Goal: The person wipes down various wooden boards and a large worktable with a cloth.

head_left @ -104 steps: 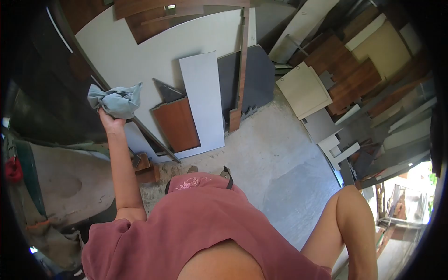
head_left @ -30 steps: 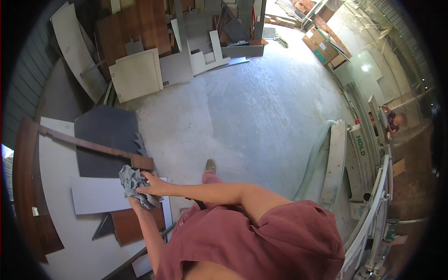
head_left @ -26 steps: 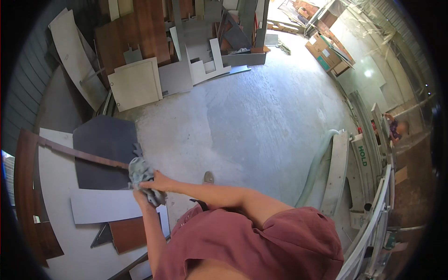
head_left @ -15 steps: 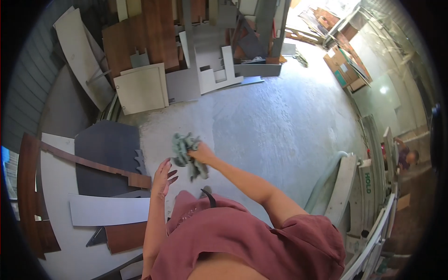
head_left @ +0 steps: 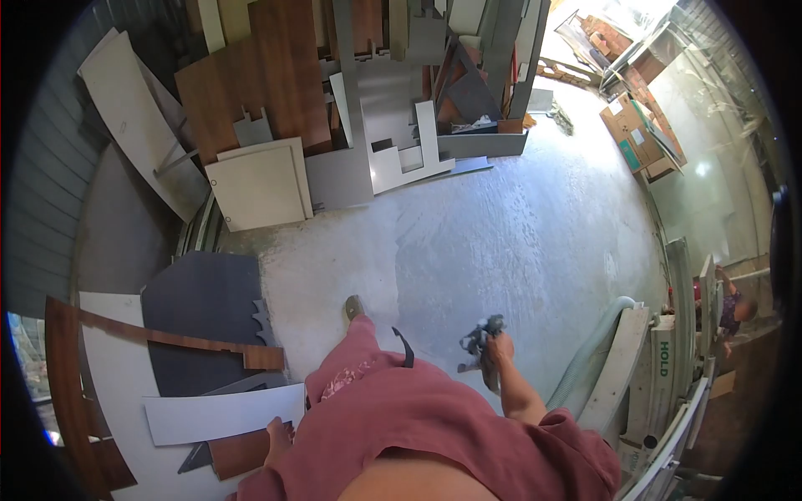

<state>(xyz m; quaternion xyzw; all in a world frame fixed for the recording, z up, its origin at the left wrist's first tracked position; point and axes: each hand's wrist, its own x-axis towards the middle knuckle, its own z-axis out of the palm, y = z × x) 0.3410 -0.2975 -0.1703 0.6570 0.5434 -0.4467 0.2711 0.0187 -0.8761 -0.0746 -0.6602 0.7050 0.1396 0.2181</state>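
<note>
Cloth (head_left: 480,336) is now found between four and five o'clock, gripped in the right hand (head_left: 501,352) alone and hanging in loose folds over the floor (head_left: 443,250). A second ago it was held by both hands toward eight o'clock; half a second ago it had been taken over by the right hand, with the left held open just beside it. The left hand (head_left: 277,438) has since been lowered to seven o'clock, close to the shirt (head_left: 434,417). Nothing is seen in it, but whether its fingers are spread or curled cannot be told. The white board (head_left: 213,416) and brown board (head_left: 238,455) are nearest to it; whether either is touched cannot be confirmed. The cloth has thus been brought well apart from those boards and nearer to the hose (head_left: 589,346) at four o'clock, with no contact seen. For the work in hand, it is judged that handling by two hands has been ended, the cloth being carried one-handed and the left hand left without a load.
</note>
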